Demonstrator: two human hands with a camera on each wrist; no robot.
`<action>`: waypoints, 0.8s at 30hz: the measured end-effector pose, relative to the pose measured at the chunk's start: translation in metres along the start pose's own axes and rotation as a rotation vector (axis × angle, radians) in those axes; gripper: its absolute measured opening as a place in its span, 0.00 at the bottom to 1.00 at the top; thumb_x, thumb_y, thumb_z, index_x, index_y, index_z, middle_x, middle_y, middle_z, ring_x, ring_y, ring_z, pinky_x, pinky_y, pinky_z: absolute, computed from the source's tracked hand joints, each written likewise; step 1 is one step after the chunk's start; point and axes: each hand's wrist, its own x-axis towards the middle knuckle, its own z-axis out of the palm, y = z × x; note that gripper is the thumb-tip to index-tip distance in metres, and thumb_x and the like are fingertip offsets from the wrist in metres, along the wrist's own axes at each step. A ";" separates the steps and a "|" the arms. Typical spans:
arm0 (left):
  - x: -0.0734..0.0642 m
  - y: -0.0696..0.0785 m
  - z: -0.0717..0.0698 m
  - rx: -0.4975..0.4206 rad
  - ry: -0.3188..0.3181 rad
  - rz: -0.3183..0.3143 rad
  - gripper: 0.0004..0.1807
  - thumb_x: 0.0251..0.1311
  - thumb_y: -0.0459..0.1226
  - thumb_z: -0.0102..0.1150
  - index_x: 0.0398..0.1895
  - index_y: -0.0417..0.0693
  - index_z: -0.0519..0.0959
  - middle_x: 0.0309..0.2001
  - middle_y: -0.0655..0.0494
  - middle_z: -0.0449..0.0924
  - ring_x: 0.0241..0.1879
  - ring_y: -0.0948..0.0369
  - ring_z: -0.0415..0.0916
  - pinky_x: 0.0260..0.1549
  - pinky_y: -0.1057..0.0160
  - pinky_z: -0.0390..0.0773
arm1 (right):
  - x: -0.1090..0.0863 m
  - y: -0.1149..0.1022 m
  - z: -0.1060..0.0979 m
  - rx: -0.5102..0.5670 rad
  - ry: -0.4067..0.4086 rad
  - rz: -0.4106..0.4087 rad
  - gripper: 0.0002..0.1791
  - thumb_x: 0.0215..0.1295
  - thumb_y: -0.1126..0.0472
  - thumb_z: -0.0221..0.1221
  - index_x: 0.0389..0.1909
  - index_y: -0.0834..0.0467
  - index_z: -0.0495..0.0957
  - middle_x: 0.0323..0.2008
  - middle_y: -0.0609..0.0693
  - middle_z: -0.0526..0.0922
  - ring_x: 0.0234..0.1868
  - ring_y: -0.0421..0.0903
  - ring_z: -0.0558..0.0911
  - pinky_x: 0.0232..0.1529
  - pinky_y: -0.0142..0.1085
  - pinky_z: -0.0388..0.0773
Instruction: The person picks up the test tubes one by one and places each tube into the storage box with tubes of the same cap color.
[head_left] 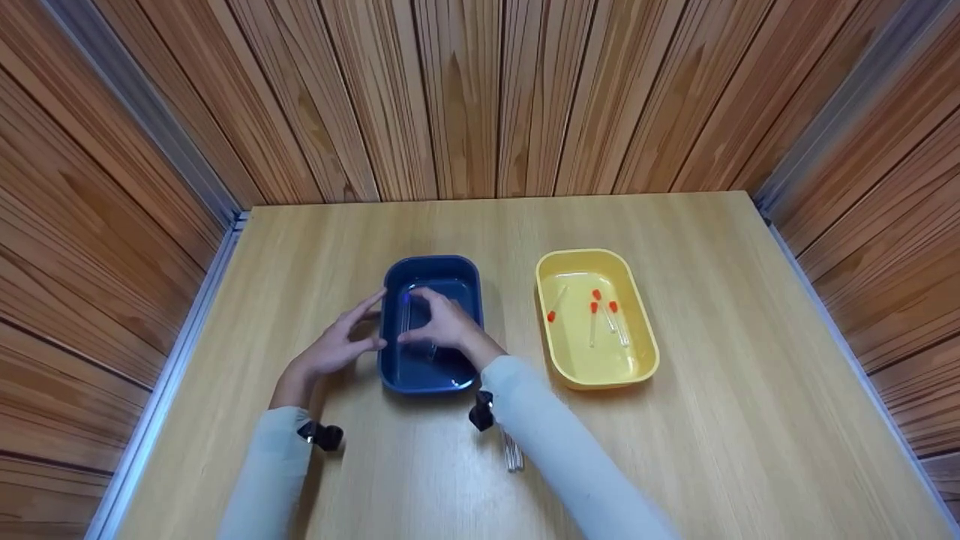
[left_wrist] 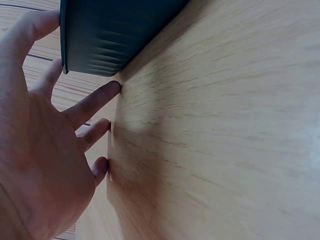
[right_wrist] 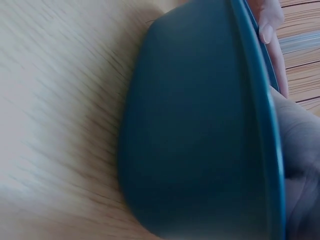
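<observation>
A dark blue tub (head_left: pixel 430 381) sits left of the table's middle. My left hand (head_left: pixel 341 346) is spread at its left side; in the left wrist view the thumb and a finger touch the rim and other fingertips rest on the tabletop. My right hand (head_left: pixel 450 328) reaches down inside the tub, thumb and index finger curved apart. Between them lies a slim clear tube with a blue cap (head_left: pixel 406 298); whether they pinch it is unclear. Another clear tube (head_left: pixel 433 351) shows partly below the hand. The right wrist view shows mostly the tub's outer wall (right_wrist: pixel 200 125).
To the right stands a yellow tub (head_left: pixel 559 367) holding several clear tubes with red caps (head_left: pixel 594 307). A few clear tubes (head_left: pixel 513 454) lie on the table by the right sleeve, partly covered by it. Wooden panel walls (head_left: pixel 457 97) enclose the table's back and sides.
</observation>
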 end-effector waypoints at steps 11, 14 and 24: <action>-0.002 0.002 0.000 -0.018 -0.015 -0.011 0.47 0.83 0.49 0.62 0.95 0.76 0.45 0.91 0.38 0.58 0.92 0.32 0.46 0.84 0.15 0.44 | -0.002 0.000 0.001 0.031 -0.008 0.037 0.50 0.71 0.50 0.78 0.88 0.50 0.63 0.89 0.56 0.67 0.91 0.59 0.64 0.90 0.62 0.62; -0.002 0.002 0.000 -0.010 -0.009 -0.016 0.47 0.83 0.49 0.62 0.94 0.76 0.45 0.91 0.39 0.58 0.92 0.32 0.47 0.84 0.15 0.44 | -0.002 0.000 0.002 0.030 -0.004 0.034 0.50 0.71 0.51 0.78 0.88 0.51 0.64 0.88 0.56 0.67 0.90 0.59 0.65 0.90 0.61 0.62; -0.002 0.001 0.001 0.002 -0.009 -0.002 0.47 0.83 0.48 0.62 0.95 0.74 0.46 0.92 0.40 0.55 0.91 0.34 0.52 0.84 0.18 0.53 | -0.002 -0.003 -0.001 0.014 -0.014 0.040 0.52 0.70 0.49 0.79 0.89 0.51 0.63 0.89 0.57 0.66 0.90 0.58 0.66 0.90 0.60 0.63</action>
